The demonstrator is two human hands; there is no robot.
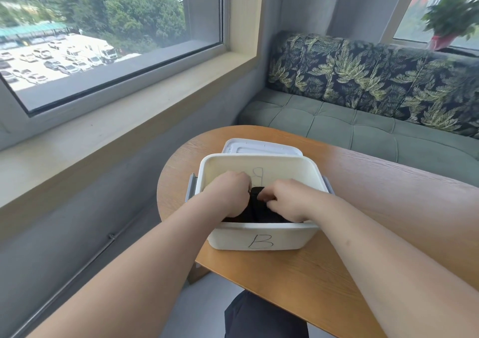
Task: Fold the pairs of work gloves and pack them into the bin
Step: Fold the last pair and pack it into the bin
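**Plastic, cloth and wood**

The bin [259, 236] is white plastic, smooth and nearly matt, with grey plastic latches [192, 189] on its sides. Inside the bin, the gloves [256, 210] are black cloth, matt and soft-looking. Behind the bin lies a lid [261, 149] of white plastic with a faint sheen. Under the bin, the table [363, 208] shows wood grain, smooth with a satin finish. Beyond the bin, the sofa [363, 130] has a green tufted cloth seat and leaf-printed cloth back cushions. Left of the bin, the windowsill [103, 135] is pale and matt, and the wall [77, 221] below it is grey and matt.
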